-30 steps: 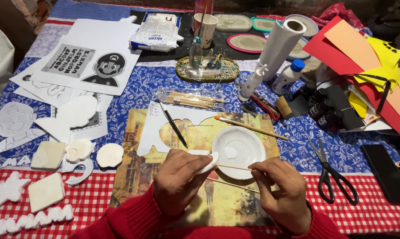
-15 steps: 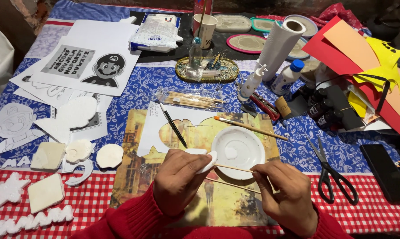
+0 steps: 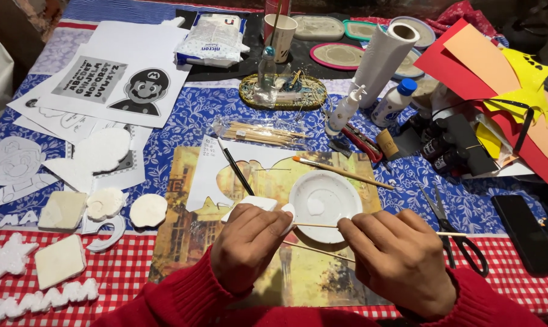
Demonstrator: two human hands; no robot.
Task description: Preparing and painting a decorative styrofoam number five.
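My left hand [image 3: 249, 245] grips a small white foam piece [image 3: 268, 206] at the near edge of the table. My right hand [image 3: 401, 257] pinches a thin wooden skewer [image 3: 316, 225] whose tip points into that foam piece. A second skewer [image 3: 319, 251] lies under my hands on the picture mat [image 3: 183, 200]. Just beyond my fingers sits a white round dish [image 3: 325, 197] with a little white glue in it. A paintbrush [image 3: 343, 172] rests across the dish's far rim.
Scissors [image 3: 458, 233] lie right of my right hand, a black phone [image 3: 525, 233] beyond them. A black pen [image 3: 235, 169] and a bag of skewers [image 3: 259, 131] are ahead. White foam cut-outs [image 3: 62, 209] lie left. Glue bottles [image 3: 345, 109], a paper towel roll [image 3: 386, 54] and coloured card [image 3: 498, 66] stand at the right rear.
Almost nothing differs; my hands stay in place, with the skewer held against the foam piece and only slight finger shifts.
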